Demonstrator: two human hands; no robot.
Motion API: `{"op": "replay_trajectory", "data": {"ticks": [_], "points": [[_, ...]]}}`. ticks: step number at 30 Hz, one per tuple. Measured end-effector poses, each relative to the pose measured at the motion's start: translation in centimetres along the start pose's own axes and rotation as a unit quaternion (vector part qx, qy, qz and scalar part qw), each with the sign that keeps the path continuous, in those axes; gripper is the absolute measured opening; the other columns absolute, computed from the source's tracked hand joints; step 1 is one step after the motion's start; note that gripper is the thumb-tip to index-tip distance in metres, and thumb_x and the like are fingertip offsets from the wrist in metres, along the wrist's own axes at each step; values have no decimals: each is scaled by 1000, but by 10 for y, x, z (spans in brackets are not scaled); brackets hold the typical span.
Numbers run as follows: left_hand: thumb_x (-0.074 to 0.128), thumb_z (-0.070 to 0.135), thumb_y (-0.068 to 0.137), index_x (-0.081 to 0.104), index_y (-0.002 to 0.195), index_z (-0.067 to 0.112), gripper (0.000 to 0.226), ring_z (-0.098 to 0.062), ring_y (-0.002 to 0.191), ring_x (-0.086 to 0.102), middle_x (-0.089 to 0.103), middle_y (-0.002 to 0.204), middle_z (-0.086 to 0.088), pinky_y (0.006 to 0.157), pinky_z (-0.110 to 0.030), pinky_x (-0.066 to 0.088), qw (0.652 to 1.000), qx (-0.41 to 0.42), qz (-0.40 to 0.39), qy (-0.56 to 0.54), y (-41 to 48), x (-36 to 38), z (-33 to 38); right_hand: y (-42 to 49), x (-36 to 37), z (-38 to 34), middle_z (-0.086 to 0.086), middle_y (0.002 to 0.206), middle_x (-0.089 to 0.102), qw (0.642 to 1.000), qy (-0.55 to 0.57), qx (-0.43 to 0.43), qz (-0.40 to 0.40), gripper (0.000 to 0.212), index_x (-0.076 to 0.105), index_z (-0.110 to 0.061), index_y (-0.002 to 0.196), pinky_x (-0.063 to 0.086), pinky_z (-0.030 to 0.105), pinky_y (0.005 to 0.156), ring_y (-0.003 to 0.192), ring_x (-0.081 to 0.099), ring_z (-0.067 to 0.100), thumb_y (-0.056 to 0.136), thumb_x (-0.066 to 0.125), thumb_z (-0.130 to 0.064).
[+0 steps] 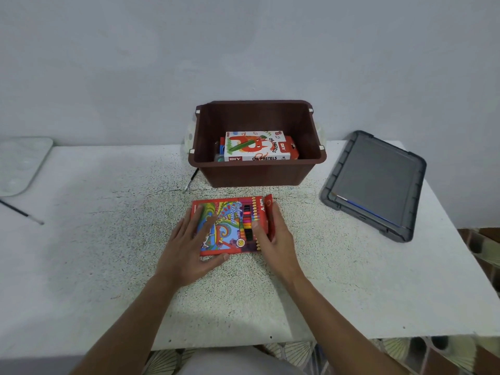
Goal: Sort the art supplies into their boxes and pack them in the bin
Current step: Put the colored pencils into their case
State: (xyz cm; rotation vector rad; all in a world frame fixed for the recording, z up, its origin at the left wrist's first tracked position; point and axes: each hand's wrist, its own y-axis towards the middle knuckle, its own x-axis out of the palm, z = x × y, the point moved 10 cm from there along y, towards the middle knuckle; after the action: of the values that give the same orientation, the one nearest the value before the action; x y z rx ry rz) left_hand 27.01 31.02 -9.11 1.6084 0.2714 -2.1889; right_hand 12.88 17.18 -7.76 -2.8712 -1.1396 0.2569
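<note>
A red colour pencil box (pixel 228 226) lies flat on the table in front of me, its right end flap open. My left hand (pixel 192 247) rests flat on the box's left half, fingers straight, thumb at its near edge. My right hand (pixel 276 239) grips the box's right end, thumb on top by the pencil window and fingers round the flap. Behind it stands the brown bin (pixel 257 171), with an oil pastels box (pixel 257 146) lying inside on other boxes.
The bin's grey lid (pixel 378 182) lies at the right with a blue-handled brush (pixel 362 209) on it. A brush (pixel 191 180) leans by the bin's left corner. Another brush (pixel 21 212) and a white palette (pixel 19 163) sit far left. The white table (pixel 94 266) ends near my lap.
</note>
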Motion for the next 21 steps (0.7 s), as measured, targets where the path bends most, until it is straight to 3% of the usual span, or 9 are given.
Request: {"op": "replay_trajectory", "data": {"ticks": [4,7,10,12,13,15,18,20,21], "points": [[37,84,80,23,156,24,98,-23,152,-3,3,166,-3,120,-43,11,1000,-2,0,1,0,1,0,-2,2,1,-20,124,58,1000,28,5,9,75,25,-31,154,54,16,75,106,64,-3,89,59,-49],[39,83,80,25,155,23,97,-25,152,-1,3,165,-5,120,-43,12,1000,0,1,4,0,1,0,-5,13,-3,-12,132,58,1000,-19,2,-17,69,21,-41,151,56,26,86,113,63,4,93,58,-48],[41,82,80,26,155,20,98,-28,152,0,4,165,-7,120,-44,12,1000,1,3,3,0,1,0,-7,26,-10,-7,160,26,985,-168,-19,-42,81,12,-35,155,36,41,114,144,31,13,89,51,-60],[41,81,81,25,155,19,98,-29,152,0,4,165,-8,120,-45,12,1000,1,3,4,0,2,0,-7,29,-9,-5,163,16,972,-227,-30,-46,87,8,-28,156,27,44,118,149,17,13,88,48,-65],[41,81,81,24,156,19,99,-29,152,0,3,165,-8,120,-45,13,1000,1,2,5,0,3,0,-6,29,-8,-5,163,17,970,-234,-28,-51,89,9,-28,156,27,44,119,149,17,13,87,46,-68],[41,82,81,24,156,20,99,-29,152,0,3,165,-8,120,-45,13,1000,-1,1,5,0,3,-2,-1,25,-6,-6,157,32,978,-196,-11,-65,86,15,-32,155,36,45,113,142,34,14,84,47,-71],[40,82,81,23,156,20,98,-27,152,-2,2,165,-7,119,-45,14,1000,0,1,8,0,4,-2,6,15,0,-7,146,47,994,-78,27,-70,78,14,-41,153,52,47,97,120,59,14,89,55,-61],[40,82,81,22,156,21,99,-26,152,-4,0,166,-6,119,-44,13,1000,0,-1,8,-1,5,-3,6,20,-1,-4,159,27,993,-87,22,-74,83,7,-41,154,50,49,100,134,48,21,89,52,-65],[41,82,81,21,156,21,99,-26,152,-5,-1,166,-5,119,-43,13,1000,-2,-2,7,-1,5,-3,5,26,-2,-6,164,10,988,-134,9,-79,90,1,-38,155,42,50,109,145,30,21,85,45,-74]]}}
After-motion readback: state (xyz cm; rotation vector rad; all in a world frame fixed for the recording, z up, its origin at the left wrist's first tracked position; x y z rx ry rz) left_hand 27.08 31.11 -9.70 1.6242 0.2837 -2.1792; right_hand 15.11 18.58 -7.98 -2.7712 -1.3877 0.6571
